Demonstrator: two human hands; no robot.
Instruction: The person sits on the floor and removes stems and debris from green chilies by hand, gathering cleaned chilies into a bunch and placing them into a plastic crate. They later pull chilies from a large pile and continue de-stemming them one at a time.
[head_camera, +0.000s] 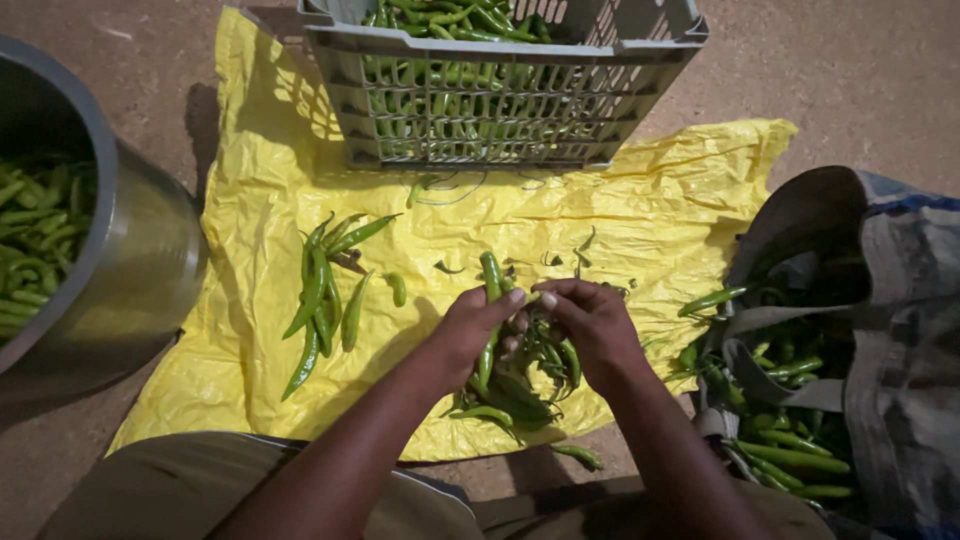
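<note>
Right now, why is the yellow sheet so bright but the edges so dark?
Head view: light falls on the middle, so the yellow sheet glows; the metal pot and cloth bag sit in dim corners; the grey crate casts a shadow on its left.

grey plastic crate (500, 60), steel pot (140, 250), yellow sheet (660, 200), cloth bag (900, 300)

This looks like a farm yard or market sorting spot, worked at ground level. A yellow plastic sheet (640, 190) is spread over bare dirt floor (860, 70), strewn with green chillies (325, 295). Around it stand a grey slatted crate (500, 100), a big steel pot (130, 270) and an open sack (880, 330), all holding chillies.
</note>
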